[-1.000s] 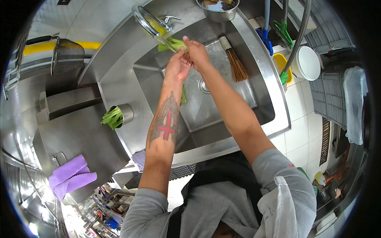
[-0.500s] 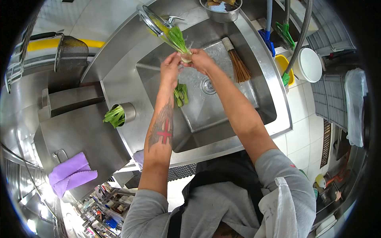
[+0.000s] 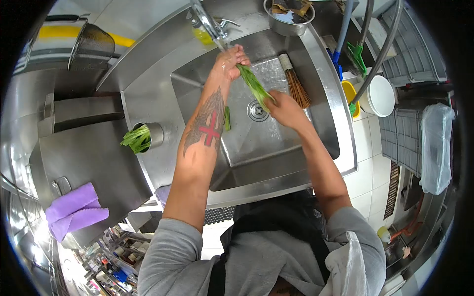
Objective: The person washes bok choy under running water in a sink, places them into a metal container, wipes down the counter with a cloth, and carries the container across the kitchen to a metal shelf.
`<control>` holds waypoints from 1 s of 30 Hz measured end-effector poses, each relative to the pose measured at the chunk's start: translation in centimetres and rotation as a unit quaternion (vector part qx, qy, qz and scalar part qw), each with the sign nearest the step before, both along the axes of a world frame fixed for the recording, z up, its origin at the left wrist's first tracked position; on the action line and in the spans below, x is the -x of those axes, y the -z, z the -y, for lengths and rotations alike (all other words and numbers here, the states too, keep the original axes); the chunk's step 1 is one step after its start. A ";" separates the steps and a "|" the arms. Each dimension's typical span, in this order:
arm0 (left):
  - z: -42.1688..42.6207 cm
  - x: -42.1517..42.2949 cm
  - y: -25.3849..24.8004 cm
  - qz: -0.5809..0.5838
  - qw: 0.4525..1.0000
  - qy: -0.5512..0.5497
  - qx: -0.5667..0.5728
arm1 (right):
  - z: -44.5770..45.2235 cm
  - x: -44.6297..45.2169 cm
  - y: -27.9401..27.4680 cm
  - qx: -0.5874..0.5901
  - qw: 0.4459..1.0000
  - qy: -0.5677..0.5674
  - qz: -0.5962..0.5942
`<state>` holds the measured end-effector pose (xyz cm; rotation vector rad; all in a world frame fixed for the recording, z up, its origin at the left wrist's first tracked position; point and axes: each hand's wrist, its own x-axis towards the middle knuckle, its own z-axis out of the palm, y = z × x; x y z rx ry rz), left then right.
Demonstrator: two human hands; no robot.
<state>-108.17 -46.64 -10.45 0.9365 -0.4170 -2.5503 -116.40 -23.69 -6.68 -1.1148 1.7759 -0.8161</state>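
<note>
The left hand (image 3: 228,62) closes around one end of the leafy vegetable (image 3: 253,83), just below the faucet (image 3: 206,19). The right hand (image 3: 286,109) pinches the other end. The vegetable spans both hands — over the sink (image 3: 271,143), beside the bristle brush (image 3: 297,89).

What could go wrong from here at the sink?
1. The leafy greens are stretched between the left hand and right hand; they could tear or slip.
2. The whisk broom lies in the same basin, near the right hand; the greens might brush its bristles and pick up dirt.
3. The drain sits close to the greens' lower end, so loose bits could collect there and slow drainage.
</note>
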 end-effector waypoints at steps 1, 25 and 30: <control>0.6 0.1 -0.5 0.048 0.998 0.027 0.040 | -1.5 0.0 0.0 -0.005 1.000 -0.003 0.001; -6.0 -36.7 -14.9 0.510 0.630 -0.277 0.515 | 20.8 -2.3 16.9 0.071 0.576 0.323 0.748; -7.4 -43.8 -7.7 0.530 0.688 -0.364 0.337 | 18.4 -7.9 14.8 0.025 0.785 0.301 0.541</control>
